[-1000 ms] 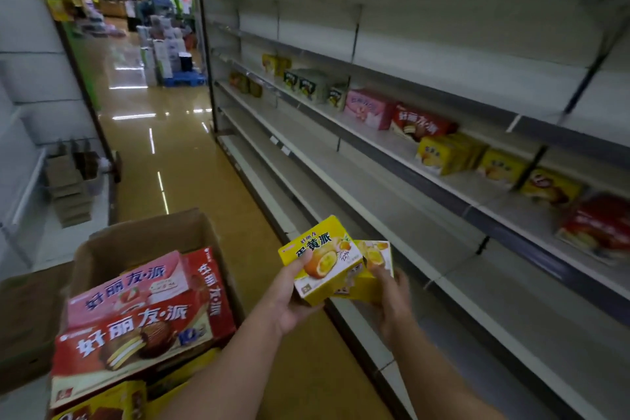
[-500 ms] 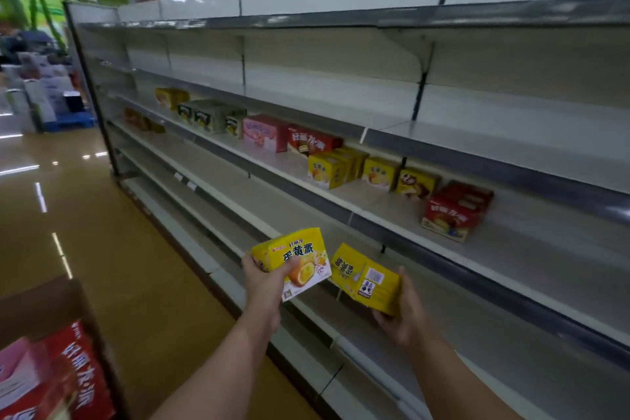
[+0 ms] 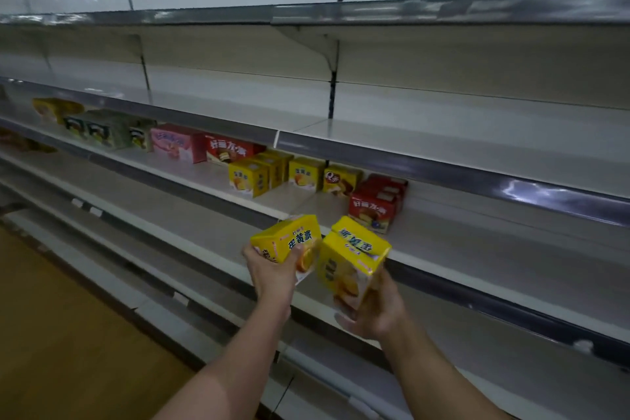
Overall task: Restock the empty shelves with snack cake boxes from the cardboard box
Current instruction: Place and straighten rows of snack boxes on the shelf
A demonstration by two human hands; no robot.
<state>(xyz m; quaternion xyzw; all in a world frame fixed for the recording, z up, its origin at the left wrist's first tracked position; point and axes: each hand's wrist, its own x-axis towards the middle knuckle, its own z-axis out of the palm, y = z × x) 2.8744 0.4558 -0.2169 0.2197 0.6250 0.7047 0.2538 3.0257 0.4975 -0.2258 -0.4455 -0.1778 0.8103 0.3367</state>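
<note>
Scene: we stand facing a long, mostly bare store shelf [image 3: 477, 242], our two bare arms reaching toward its front edge.
What has changed: a second ago the cardboard box of stock sat at the lower left of our view; it is now out of sight, because we have turned from it to face the shelving square on, and both hands have risen toward the shelf.
Left hand [image 3: 272, 274]: fingers wrapped firmly around a yellow snack cake box [image 3: 288, 237], gripping it from below and behind, printed face toward us, held just in front of the shelf's front edge.
Right hand [image 3: 373, 309]: fingers closed around a second yellow box [image 3: 353, 257], cradled from beneath and tilted so a top corner points toward the shelf; in the last second it has been turned over.
The two held boxes: side by side, close together; we cannot tell whether they touch.
Already on the shelf: a cluster of matching yellow boxes [image 3: 249, 177] toward the back, with stacked red boxes [image 3: 373, 210] just right of them, and bare shelf in front.
Meaning for the task: we judge the fetching step is done and placing is next, likely in the open space near the front edge beside the matching yellow stock.
</note>
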